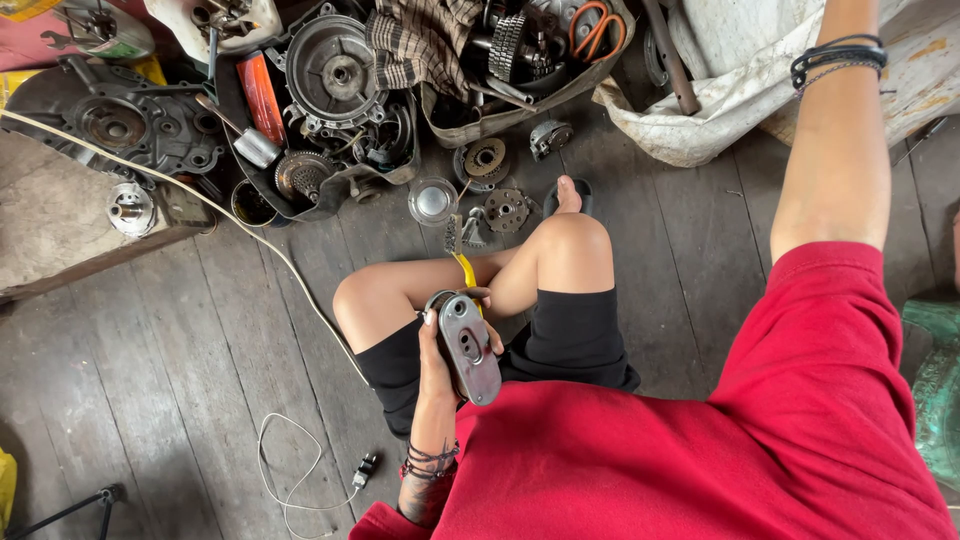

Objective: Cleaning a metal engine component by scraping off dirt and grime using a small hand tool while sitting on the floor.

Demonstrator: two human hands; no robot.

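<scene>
The person sits cross-legged on a dark plank floor [150, 350], looking down into the lap. The left hand [437, 350] is curled closed around a grey metal cover plate [468, 345], a long, rounded casting with small holes in its face; the fingers wrap its near edge and the thumb side lies behind it. The plate is held above the thighs, close to the body, its long axis running away from the person and tilted slightly to the left at the far end. A strip of yellow [465, 270] shows just past its top, between the knees (whether it is a tool handle or a strap cannot be told).

The right arm [835, 160] reaches far out to the upper right, with dark bands at the wrist; its hand is beyond the frame edge, so its grip cannot be told. The left hand is therefore the only one at the plate.

Ahead of the knees, engine parts lie scattered: a round flywheel housing [340, 70], a dark crankcase half [120, 125], gears, a small glass jar [432, 200] and orange-handled scissors [597, 28]. A checked cloth [420, 40] drapes over the pile, a dirty white sack [700, 90] lies to the right, and a thin white cable [290, 470] loops across the floor to the left. No readable labels or signs show.
</scene>
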